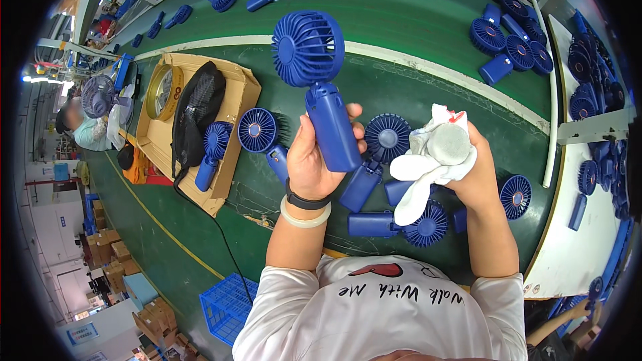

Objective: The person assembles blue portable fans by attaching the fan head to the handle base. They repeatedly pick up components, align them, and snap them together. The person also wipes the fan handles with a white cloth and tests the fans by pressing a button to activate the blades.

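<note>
Upright in my left hand (313, 164) is a blue handheld fan (332, 127), its round caged head uppermost and my fingers wrapped round the handle. My right hand (479, 172) is closed on a bunched white cloth (416, 166) with a red edge and a greyish rounded face; it may be a glove. Several more blue fans lie on the green bench below and between my hands, among them one fan (386, 138) and another fan (426, 224). Beside my left wrist lies a further fan (258, 131).
At left, a cardboard tray (251, 90) holds a black pouch (200, 103), a yellow tape roll (164, 92) and a fan. Fans line the green belt (381, 10) beyond a pale rail (401, 60). More fans fill the right-hand rack. A blue crate (224, 307) stands lower left. A person (93, 127) sits far left.
</note>
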Available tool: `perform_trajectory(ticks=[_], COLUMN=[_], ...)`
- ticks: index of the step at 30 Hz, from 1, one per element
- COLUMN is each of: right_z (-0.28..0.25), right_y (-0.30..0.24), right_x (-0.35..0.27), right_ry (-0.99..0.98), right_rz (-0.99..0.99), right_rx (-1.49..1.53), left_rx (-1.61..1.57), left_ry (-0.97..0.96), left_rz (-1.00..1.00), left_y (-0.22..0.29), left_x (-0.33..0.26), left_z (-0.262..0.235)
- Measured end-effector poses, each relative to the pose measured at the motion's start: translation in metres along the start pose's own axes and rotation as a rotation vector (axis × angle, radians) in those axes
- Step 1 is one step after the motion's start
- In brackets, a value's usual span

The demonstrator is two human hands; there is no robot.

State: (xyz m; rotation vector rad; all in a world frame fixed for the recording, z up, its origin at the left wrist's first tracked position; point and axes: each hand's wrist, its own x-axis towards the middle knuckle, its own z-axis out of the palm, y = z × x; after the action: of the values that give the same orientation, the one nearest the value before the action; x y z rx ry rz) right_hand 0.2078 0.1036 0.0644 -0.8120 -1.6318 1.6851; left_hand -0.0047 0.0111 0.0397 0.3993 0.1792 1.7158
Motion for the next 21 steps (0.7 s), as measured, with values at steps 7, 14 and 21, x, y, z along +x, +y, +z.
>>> perform_trajectory(ticks=[7, 14, 21], right_z=[0.003, -0.003, 0.002], right_y=[-0.004, 0.005, 0.006], right_x=[0.0, -0.004, -0.002], right_ry=[-0.003, -0.002, -0.016], right_rz=[0.02, 0.044, -0.038], right_rx=[0.002, 0.093, 0.129], left_rx=[0.146, 0.583, 1.308], left_ry=[0.181, 0.476, 0.706], left_rz=[0.042, 0.055, -0.358], left_y=[-0.001, -0.001, 0.012], left_x=[-0.002, -0.019, -0.068], left_z=[0.0, 0.0, -0.015])
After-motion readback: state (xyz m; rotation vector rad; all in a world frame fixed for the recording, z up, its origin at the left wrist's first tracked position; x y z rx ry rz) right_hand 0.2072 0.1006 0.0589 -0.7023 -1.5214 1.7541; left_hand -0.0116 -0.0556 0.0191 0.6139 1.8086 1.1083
